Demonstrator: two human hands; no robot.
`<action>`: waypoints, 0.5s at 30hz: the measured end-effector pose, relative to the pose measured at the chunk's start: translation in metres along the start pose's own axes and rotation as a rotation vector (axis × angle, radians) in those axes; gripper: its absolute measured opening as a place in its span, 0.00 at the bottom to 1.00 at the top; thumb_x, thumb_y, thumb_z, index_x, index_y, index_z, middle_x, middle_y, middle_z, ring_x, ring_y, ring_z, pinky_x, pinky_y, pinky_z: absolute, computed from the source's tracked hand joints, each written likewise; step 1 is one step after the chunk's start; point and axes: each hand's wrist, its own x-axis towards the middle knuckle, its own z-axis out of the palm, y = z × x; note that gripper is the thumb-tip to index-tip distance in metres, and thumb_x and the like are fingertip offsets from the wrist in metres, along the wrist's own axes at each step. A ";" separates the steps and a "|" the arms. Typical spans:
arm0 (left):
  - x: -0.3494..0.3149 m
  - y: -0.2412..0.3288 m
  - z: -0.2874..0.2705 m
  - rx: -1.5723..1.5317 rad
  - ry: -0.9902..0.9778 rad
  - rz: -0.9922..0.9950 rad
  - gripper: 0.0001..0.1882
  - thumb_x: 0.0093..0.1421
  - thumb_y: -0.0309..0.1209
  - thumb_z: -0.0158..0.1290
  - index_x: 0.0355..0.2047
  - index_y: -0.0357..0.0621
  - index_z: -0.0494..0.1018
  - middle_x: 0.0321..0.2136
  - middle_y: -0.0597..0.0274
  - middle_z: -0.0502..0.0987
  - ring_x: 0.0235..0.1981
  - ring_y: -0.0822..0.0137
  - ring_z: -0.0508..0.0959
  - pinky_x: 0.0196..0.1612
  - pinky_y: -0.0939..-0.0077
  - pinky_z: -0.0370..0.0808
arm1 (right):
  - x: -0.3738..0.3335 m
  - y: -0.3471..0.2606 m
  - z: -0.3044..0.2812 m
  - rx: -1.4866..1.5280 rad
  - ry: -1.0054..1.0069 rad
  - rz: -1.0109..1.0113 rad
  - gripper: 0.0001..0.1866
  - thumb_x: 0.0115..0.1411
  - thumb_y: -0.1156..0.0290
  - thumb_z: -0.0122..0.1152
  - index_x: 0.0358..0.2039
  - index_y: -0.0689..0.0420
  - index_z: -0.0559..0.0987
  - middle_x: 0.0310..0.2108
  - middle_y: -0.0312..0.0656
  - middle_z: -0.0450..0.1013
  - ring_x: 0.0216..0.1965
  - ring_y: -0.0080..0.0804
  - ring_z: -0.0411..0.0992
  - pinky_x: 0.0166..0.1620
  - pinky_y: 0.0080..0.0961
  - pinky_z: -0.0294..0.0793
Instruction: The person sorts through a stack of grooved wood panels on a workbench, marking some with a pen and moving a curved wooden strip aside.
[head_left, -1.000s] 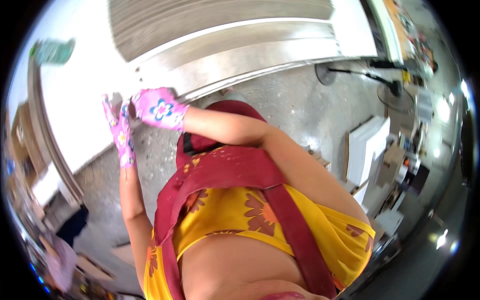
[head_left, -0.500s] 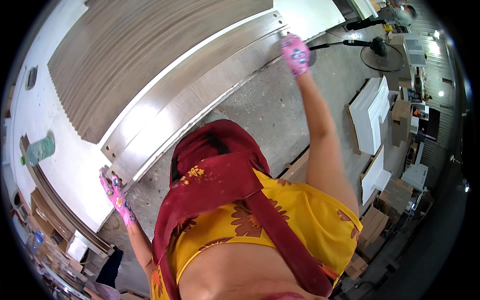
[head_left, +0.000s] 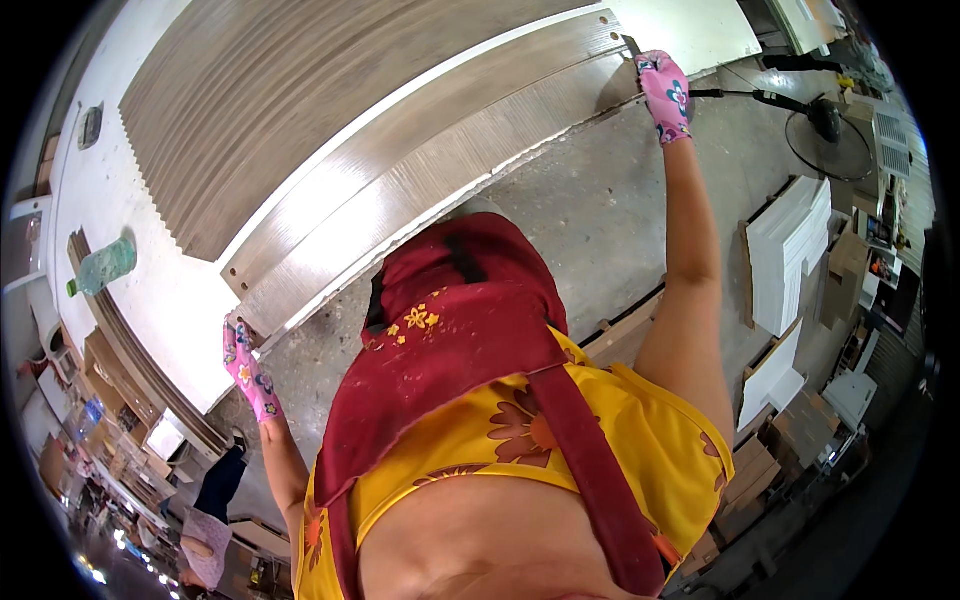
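I have a long wood-grain plank (head_left: 420, 190) by both ends; it lies along the near edge of the white worktable (head_left: 170, 300), the outermost of two like planks, with its length running from the table's near left corner up toward the far right corner. My left hand (head_left: 243, 362), in a pink flowered glove, is closed over the plank's left end right at the table's near left corner, fingers curled around the end edge. My right hand (head_left: 668, 92), gloved the same way, is stretched out at arm's length and clamped on the plank's right end near the far right corner, fingers wrapped over the top edge. Just beyond this plank lies a second, similar plank (head_left: 400, 130) with small holes at its ends, edge to edge with the first. Further in, a wide stack of grey-brown ribbed boards (head_left: 270, 100) covers most of the tabletop. A green plastic bottle (head_left: 103, 266) lies on its side toward the table's left edge. Below the table is bare concrete floor (head_left: 600, 210), and off to the right stand white panels (head_left: 795, 255) on edge, with a floor fan (head_left: 822, 115) beyond them.
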 end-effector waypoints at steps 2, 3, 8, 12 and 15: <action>-0.002 0.000 0.000 0.031 0.055 0.109 0.20 0.59 0.29 0.46 0.51 0.34 0.65 0.46 0.57 0.71 0.47 0.68 0.69 0.50 0.78 0.63 | 0.001 0.000 0.001 0.056 0.012 0.037 0.14 0.53 0.60 0.53 0.33 0.57 0.76 0.21 0.40 0.73 0.23 0.30 0.70 0.31 0.26 0.67; -0.005 0.002 0.005 0.041 0.081 0.163 0.20 0.59 0.29 0.46 0.50 0.34 0.65 0.46 0.57 0.71 0.47 0.68 0.69 0.51 0.78 0.63 | 0.003 -0.001 -0.001 0.080 0.020 0.053 0.14 0.53 0.59 0.53 0.32 0.57 0.75 0.22 0.40 0.73 0.23 0.31 0.70 0.31 0.26 0.68; -0.013 0.001 -0.020 -0.076 0.126 0.422 0.22 0.61 0.31 0.41 0.52 0.28 0.59 0.51 0.47 0.64 0.52 0.61 0.66 0.58 0.68 0.60 | 0.006 -0.008 -0.013 0.691 0.070 0.100 0.06 0.55 0.75 0.53 0.31 0.63 0.73 0.19 0.37 0.70 0.19 0.22 0.68 0.25 0.15 0.68; -0.020 0.012 -0.010 -0.431 0.091 0.436 0.20 0.61 0.32 0.41 0.49 0.29 0.61 0.49 0.46 0.65 0.51 0.60 0.66 0.58 0.65 0.59 | 0.013 0.005 -0.008 1.177 0.151 0.086 0.06 0.55 0.76 0.53 0.33 0.65 0.72 0.24 0.41 0.70 0.22 0.28 0.69 0.31 0.26 0.75; -0.018 0.000 0.005 -0.591 0.194 0.275 0.14 0.59 0.25 0.44 0.45 0.32 0.66 0.46 0.49 0.69 0.49 0.62 0.68 0.55 0.69 0.63 | 0.028 0.049 0.011 1.403 0.166 0.134 0.08 0.56 0.74 0.53 0.34 0.64 0.72 0.31 0.45 0.71 0.30 0.33 0.71 0.35 0.29 0.75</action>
